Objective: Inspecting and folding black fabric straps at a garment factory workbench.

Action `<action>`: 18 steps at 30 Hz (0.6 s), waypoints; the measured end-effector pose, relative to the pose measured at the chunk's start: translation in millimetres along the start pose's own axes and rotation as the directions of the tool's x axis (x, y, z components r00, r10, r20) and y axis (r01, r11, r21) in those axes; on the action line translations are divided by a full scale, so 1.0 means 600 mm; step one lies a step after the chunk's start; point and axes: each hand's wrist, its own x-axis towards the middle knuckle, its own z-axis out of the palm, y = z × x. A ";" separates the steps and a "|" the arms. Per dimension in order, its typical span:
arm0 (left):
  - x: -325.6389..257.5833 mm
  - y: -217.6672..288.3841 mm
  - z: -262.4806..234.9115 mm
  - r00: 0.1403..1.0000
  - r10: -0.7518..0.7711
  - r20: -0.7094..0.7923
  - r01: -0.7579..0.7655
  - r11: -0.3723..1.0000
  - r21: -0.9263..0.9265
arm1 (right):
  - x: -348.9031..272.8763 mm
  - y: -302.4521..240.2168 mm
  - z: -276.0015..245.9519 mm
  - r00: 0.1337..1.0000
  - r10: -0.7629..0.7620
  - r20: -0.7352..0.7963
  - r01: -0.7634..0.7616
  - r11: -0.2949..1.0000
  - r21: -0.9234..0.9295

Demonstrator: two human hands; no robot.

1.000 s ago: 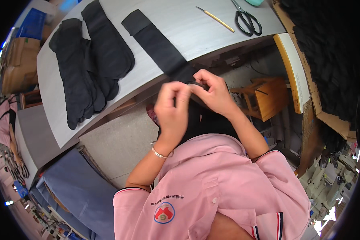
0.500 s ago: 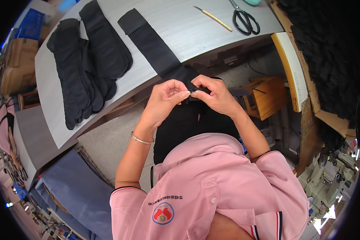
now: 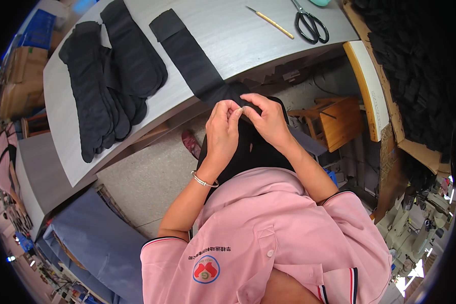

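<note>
Head cam: blk sock [image 3: 193,66], near end in L grip [image 3: 223,125] & R grip [image 3: 269,120].

This was a workshop, most likely a garment or sock factory floor. Black socks lay in stacks [image 3: 88,86] on a long grey table [image 3: 248,48], and one more sock [image 3: 192,61] reached over its edge. Scissors [image 3: 311,28] and a pointed tool [image 3: 273,24] lay on the same top. At the right, a carton [image 3: 423,157] held a heap of black pieces [image 3: 415,76], and beyond it stood pale machines [image 3: 415,218], seemingly for sewing, though small and bent at the rim. Boxes [image 3: 28,71] were piled at the far left. The worker's pink shirt [image 3: 238,213] bore a round badge, and a second person [image 3: 2,157], also in pink, was at another table [image 3: 45,167].
</note>
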 end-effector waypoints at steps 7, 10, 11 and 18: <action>-0.005 -0.017 0.028 0.996 0.015 -0.086 -0.013 1.000 0.024 | -0.003 0.039 0.016 0.994 0.074 -0.082 -0.071 0.997 0.040; -0.003 -0.020 0.034 0.991 0.072 -0.116 -0.064 0.995 0.072 | -0.003 0.052 0.026 0.987 0.113 -0.112 -0.102 0.990 0.094; -0.003 -0.018 0.034 0.989 0.084 -0.120 -0.075 0.994 0.083 | -0.003 0.052 0.028 0.988 0.086 -0.132 -0.070 0.990 0.126; -0.048 -0.008 0.016 0.914 -0.393 0.097 0.378 0.741 -0.556 | 0.008 0.044 -0.005 0.997 0.012 -0.072 0.011 0.952 0.307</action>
